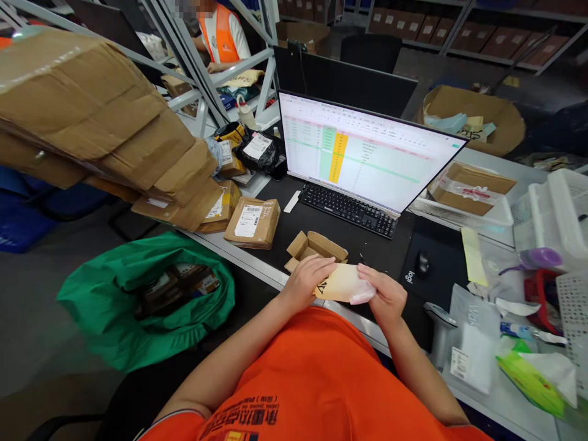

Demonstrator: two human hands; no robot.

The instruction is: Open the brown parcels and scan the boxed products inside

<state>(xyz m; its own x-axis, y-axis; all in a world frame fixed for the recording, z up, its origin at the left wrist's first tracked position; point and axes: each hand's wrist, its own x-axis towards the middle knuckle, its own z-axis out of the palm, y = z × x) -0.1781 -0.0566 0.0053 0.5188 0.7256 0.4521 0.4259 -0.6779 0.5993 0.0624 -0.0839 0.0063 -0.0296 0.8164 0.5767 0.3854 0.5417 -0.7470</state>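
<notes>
Both my hands hold a small pale yellow packet (342, 283) with a pink end, just above the front edge of the black desk mat (376, 248). My left hand (305, 278) lies curled over its left end. My right hand (383, 294) grips its right, pink end. Right behind the packet stands a small open cardboard box (316, 247). A sealed, labelled cardboard parcel (252, 222) lies to the left of that box.
A monitor (362, 150) and keyboard (349, 210) stand behind the box, with a mouse (422, 263) to the right. Flattened cartons (101, 116) are stacked at left. A green bag (147, 294) of parcels sits on the floor. Another person (220, 33) works beyond the shelving.
</notes>
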